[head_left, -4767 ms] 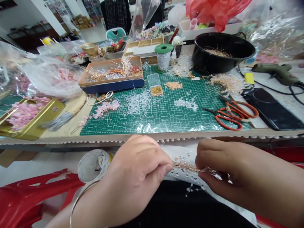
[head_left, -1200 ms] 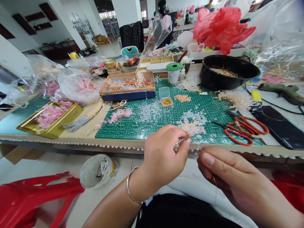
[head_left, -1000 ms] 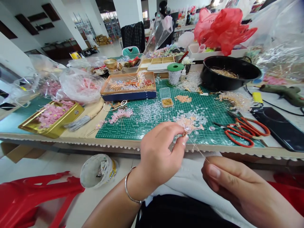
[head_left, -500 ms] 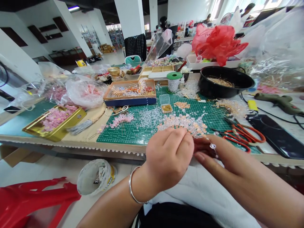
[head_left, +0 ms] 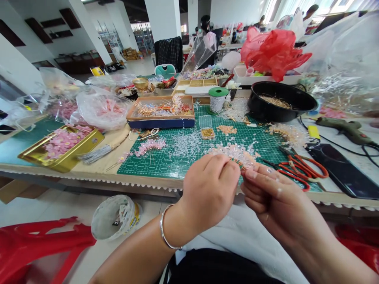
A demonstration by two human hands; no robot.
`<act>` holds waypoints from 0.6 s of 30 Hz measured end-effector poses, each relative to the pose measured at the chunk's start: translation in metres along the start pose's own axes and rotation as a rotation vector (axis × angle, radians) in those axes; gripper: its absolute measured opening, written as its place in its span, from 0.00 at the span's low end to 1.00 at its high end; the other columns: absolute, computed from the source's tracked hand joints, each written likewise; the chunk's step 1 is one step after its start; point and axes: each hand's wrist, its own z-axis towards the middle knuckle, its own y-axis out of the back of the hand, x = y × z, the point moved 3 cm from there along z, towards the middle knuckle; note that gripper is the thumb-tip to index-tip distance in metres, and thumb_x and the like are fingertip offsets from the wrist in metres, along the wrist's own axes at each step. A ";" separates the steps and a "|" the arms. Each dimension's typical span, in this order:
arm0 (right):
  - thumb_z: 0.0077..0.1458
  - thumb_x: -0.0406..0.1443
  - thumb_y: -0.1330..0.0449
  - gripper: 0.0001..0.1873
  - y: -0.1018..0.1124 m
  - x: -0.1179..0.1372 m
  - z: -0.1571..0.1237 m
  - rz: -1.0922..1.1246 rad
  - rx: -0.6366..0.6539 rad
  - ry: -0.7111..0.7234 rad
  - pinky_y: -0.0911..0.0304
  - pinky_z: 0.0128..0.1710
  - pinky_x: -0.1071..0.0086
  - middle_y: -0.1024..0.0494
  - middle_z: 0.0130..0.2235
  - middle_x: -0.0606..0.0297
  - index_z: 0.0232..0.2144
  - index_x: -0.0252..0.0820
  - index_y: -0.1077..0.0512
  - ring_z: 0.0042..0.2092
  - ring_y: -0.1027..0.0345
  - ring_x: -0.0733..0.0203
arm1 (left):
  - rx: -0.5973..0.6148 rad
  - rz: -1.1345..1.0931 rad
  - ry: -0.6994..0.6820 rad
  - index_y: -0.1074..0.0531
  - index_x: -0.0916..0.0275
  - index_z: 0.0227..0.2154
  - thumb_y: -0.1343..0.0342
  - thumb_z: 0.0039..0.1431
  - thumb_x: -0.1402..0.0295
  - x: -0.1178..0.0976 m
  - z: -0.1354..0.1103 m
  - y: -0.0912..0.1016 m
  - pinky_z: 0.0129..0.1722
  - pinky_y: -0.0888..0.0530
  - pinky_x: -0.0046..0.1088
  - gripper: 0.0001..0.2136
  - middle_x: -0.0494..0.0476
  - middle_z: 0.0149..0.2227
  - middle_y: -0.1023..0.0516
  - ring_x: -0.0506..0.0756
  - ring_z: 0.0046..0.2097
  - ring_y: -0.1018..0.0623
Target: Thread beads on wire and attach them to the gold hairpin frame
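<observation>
The workbench [head_left: 89, 176] carries a green cutting mat [head_left: 148, 170] strewn with loose crystal beads [head_left: 186, 144]. A peach beaded spray [head_left: 235, 154] is held over the mat's front edge, grasped by the left hand [head_left: 210, 189] (bangle [head_left: 161, 228] on that wrist). The right hand [head_left: 275, 197] is curled just beside it, fingertips pinched; whether they hold wire, cannot tell.

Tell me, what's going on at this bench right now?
A person seated at a craft bench holds a wired spray of peach and clear beads in their left hand, just above the near edge of a green cutting mat. Their right hand is raised close beside the spray. Loose clear beads lie on the mat, and red-handled snips lie untouched to the right.
</observation>
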 end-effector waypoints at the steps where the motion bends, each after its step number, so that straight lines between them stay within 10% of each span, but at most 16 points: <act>1: 0.51 0.35 0.29 0.18 0.000 0.000 0.001 0.017 0.000 0.014 0.66 0.18 0.75 0.56 0.23 0.78 0.21 0.41 0.36 0.23 0.68 0.70 | -0.005 -0.046 0.037 0.30 0.62 0.33 0.45 0.64 0.73 0.001 -0.001 0.002 0.37 0.25 0.33 0.04 0.57 0.33 0.22 0.56 0.36 0.24; 6: 0.53 0.35 0.31 0.19 -0.001 0.002 0.001 0.076 0.008 0.066 0.66 0.18 0.74 0.56 0.22 0.77 0.21 0.42 0.37 0.23 0.68 0.69 | -0.009 -0.359 0.259 0.32 0.60 0.29 0.46 0.65 0.70 -0.003 -0.029 0.019 0.30 0.31 0.30 0.07 0.52 0.26 0.27 0.53 0.29 0.28; 12: 0.50 0.34 0.29 0.22 0.002 -0.003 -0.007 0.088 0.018 0.067 0.64 0.19 0.73 0.56 0.22 0.77 0.19 0.42 0.41 0.23 0.67 0.69 | 0.480 -1.130 0.843 0.23 0.62 0.36 0.60 0.71 0.50 -0.011 -0.063 -0.004 0.35 0.30 0.31 0.25 0.59 0.32 0.21 0.55 0.34 0.23; 18: 0.47 0.35 0.28 0.26 0.011 -0.007 -0.018 0.038 0.032 0.024 0.63 0.19 0.73 0.56 0.21 0.77 0.17 0.43 0.44 0.23 0.68 0.69 | 0.193 -1.912 1.435 0.22 0.66 0.33 0.27 0.47 0.64 -0.017 -0.038 -0.026 0.36 0.30 0.23 0.15 0.52 0.31 0.25 0.47 0.32 0.27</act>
